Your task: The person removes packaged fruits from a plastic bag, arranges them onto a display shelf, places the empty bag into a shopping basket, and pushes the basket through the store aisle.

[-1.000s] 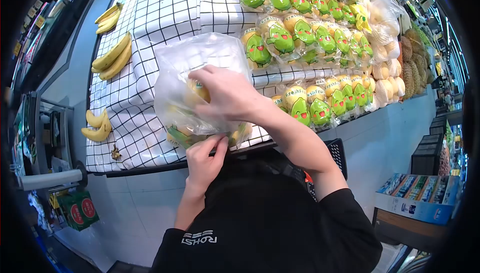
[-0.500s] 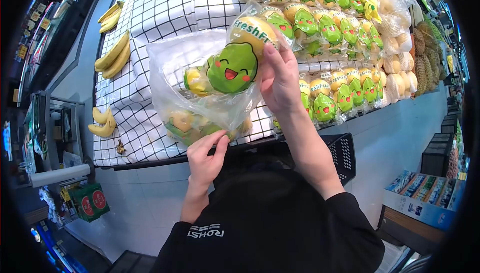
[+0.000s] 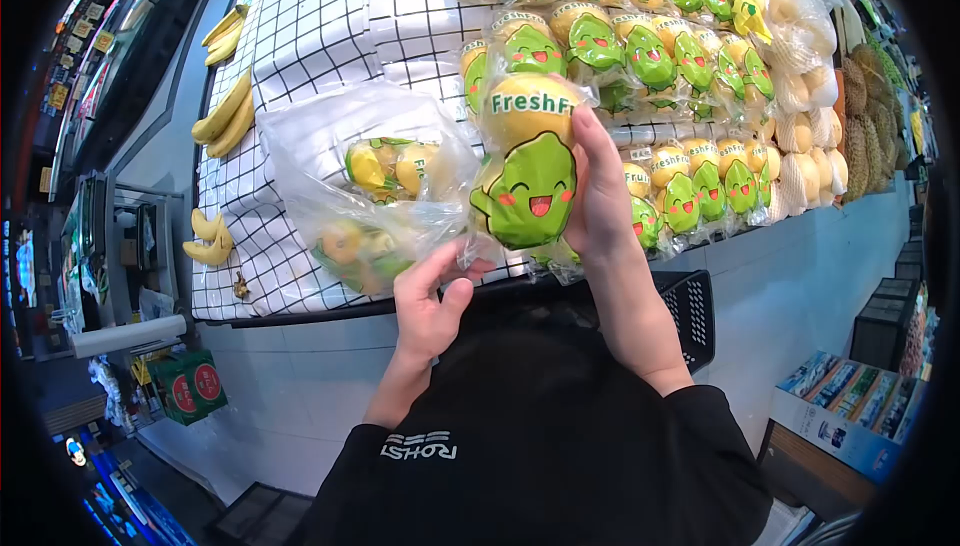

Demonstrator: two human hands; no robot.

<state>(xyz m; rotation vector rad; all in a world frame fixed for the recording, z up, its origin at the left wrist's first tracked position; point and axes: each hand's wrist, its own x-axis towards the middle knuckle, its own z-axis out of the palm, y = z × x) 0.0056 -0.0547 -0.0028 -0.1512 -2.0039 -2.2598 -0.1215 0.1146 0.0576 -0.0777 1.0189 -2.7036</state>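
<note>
- Shop shelving [image 3: 80,66] with small tags runs along the left edge, and nearer to us on that side we see a white roll [image 3: 130,336] and a green box [image 3: 190,386] with red circles
- Bananas [image 3: 225,118] lie spaced from far to near along the left side of a table, on a black-and-white checked cloth [image 3: 300,26]
- Right of them on the cloth spreads our clear bag [image 3: 310,181], with fruit packs [image 3: 390,171] inside, the nearer ones blurred by the plastic
- At the bag's near right corner is our left hand [image 3: 425,311], open, its thumb apart from the loosely curled fingers; we cannot tell whether the fingertips touch the plastic
- Just right of the bag, our right hand [image 3: 603,191] grips a smiling green-and-yellow pack [image 3: 530,181] by its right side, the cartoon facing us and the lettering at the far end
- Farther right, rows of similar packs [image 3: 650,56] lie far and near on the cloth, and a black basket [image 3: 690,311] is near, beside our right forearm
- Along the right side sit netted pale fruits [image 3: 798,151], and nearer, a blue-and-white carton [image 3: 845,411]
</note>
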